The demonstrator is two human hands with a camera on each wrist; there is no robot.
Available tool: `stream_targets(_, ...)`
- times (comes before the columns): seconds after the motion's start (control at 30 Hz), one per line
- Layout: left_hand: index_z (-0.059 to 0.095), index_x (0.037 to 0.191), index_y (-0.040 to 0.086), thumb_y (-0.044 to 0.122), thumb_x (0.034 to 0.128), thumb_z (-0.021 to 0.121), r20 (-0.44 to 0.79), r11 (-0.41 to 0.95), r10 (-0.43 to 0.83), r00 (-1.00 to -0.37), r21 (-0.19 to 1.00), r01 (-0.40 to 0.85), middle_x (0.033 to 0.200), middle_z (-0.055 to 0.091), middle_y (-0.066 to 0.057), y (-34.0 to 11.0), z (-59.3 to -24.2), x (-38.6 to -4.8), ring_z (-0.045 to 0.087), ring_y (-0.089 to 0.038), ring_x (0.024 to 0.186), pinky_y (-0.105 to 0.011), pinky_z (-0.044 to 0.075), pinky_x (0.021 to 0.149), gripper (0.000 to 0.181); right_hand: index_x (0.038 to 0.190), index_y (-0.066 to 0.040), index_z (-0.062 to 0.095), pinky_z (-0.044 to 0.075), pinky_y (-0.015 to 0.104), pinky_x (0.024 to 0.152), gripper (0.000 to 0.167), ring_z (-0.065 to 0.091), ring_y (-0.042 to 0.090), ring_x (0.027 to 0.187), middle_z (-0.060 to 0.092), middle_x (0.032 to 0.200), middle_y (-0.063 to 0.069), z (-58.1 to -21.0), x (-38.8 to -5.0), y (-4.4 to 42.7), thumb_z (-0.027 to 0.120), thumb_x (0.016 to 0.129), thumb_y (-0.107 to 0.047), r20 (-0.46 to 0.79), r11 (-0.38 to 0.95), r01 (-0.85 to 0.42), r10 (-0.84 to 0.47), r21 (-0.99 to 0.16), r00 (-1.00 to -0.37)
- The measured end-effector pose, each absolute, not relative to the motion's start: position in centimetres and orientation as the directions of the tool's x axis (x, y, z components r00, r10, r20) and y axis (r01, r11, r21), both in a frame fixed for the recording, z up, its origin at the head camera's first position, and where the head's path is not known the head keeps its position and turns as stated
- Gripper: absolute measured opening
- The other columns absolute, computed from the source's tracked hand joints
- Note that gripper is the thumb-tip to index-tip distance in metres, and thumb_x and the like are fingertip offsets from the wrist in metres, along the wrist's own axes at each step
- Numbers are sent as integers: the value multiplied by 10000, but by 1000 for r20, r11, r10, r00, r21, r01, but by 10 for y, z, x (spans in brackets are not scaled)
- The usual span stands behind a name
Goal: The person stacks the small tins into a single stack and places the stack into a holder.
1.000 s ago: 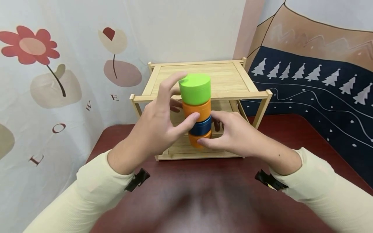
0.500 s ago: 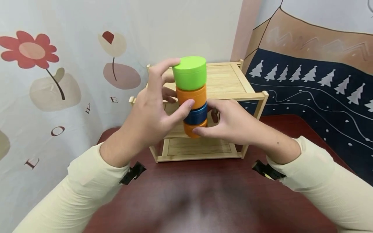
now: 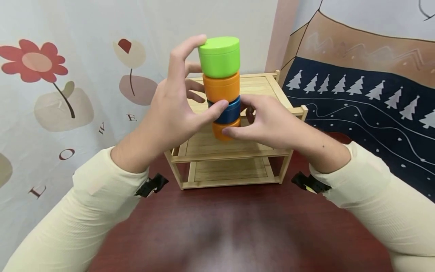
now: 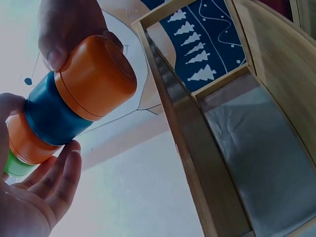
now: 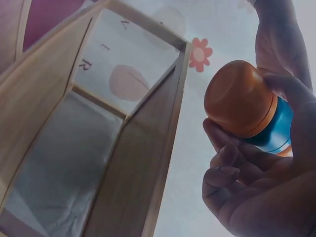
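Observation:
A stack of round lidded containers is held upright in the head view: a light green one (image 3: 219, 58) on top, an orange one (image 3: 221, 87), a dark blue one (image 3: 231, 111), and a lower orange one (image 3: 222, 131). My left hand (image 3: 173, 105) grips the upper part, its index fingertip at the green lid's rim and its thumb across the front near the blue container. With my right hand (image 3: 272, 121) I grip the lower part, thumb on the bottom orange container. In the left wrist view the bottom orange container (image 4: 98, 79) shows its base, tilted by the camera.
Behind the stack stands a wooden tiered rack (image 3: 234, 156) on the dark red table (image 3: 224, 226). Its top shelf (image 3: 258, 90) lies partly behind the containers and hands. A printed cloth (image 3: 81, 151) with flowers hangs at left, one with white trees (image 3: 340, 85) at right.
Both hands have raised the container stack, from in front of the rack's lower part to partly above its top shelf in the head view. The grip looks the same.

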State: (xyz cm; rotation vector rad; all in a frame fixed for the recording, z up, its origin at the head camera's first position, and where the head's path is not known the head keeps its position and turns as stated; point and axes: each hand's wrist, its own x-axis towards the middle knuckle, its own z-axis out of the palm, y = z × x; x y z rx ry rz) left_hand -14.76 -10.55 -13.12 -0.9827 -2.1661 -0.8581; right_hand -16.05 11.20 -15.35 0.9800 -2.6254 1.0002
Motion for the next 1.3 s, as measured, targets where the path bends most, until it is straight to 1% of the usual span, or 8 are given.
stream_targets(0.13, 185, 1513, 189, 300, 877, 747, 705, 532, 396, -589, 347, 773, 1215, 634, -78, -105, -126, -153, 716, -138, 909, -248, 558, 821, 855, 1185, -138, 643, 447, 331, 648, 435, 531, 199, 741, 688, 977, -7, -150, -168, 111, 810, 833, -331, 372, 564, -634, -517, -529, -771)
stream_targets(0.43, 151, 1530, 230, 297, 888, 736, 665, 541, 385, -640, 399, 740, 1258, 603, -49, -102, -124, -170, 698, -108, 958, -229, 542, 845, 871, 1218, -128, 638, 410, 331, 658, 444, 524, 225, 761, 700, 1020, 30, -148, -187, 110, 782, 853, -336, 381, 577, -636, -511, -513, -771)
stream_targets(0.67, 146, 1534, 243, 288, 893, 732, 649, 542, 370, -664, 429, 722, 1274, 581, -66, -100, -126, -187, 685, -115, 939, -224, 549, 833, 870, 1283, -141, 616, 426, 330, 676, 498, 529, 208, 760, 711, 1049, 14, -151, -204, 106, 771, 859, -353, 361, 589, -616, -502, -523, -786)
stream_targets(0.83, 133, 1538, 270, 273, 897, 730, 629, 539, 357, -690, 465, 702, 1290, 569, -76, -101, -127, -198, 686, -121, 940, -244, 561, 836, 875, 1309, -137, 602, 427, 328, 698, 530, 541, 204, 806, 710, 1063, 17, -151, -214, 103, 764, 860, -368, 337, 597, -595, -495, -537, -801)
stream_targets(1.03, 114, 1544, 293, 279, 908, 717, 626, 536, 345, -700, 481, 694, 1320, 559, -95, -102, -128, -208, 701, -167, 972, -279, 563, 882, 877, 1326, -128, 588, 456, 338, 773, 557, 578, 190, 917, 696, 1106, 24, -150, -227, 99, 756, 863, -389, 315, 602, -575, -488, -553, -814)
stream_targets(1.2, 112, 1551, 304, 289, 910, 717, 625, 549, 338, -704, 476, 687, 1333, 562, -94, -101, -126, -217, 702, -190, 990, -294, 555, 911, 882, 1317, -118, 592, 445, 344, 797, 549, 579, 201, 954, 697, 1129, 33, -148, -237, 98, 741, 876, -410, 297, 621, -556, -476, -553, -828)
stream_targets(1.3, 121, 1553, 307, 287, 907, 723, 622, 555, 343, -704, 471, 686, 1332, 562, -94, -100, -126, -222, 702, -199, 995, -301, 557, 906, 883, 1325, -125, 590, 439, 342, 817, 549, 576, 196, 973, 696, 1148, 32, -147, -241, 100, 734, 882, -416, 284, 623, -547, -475, -559, -833)
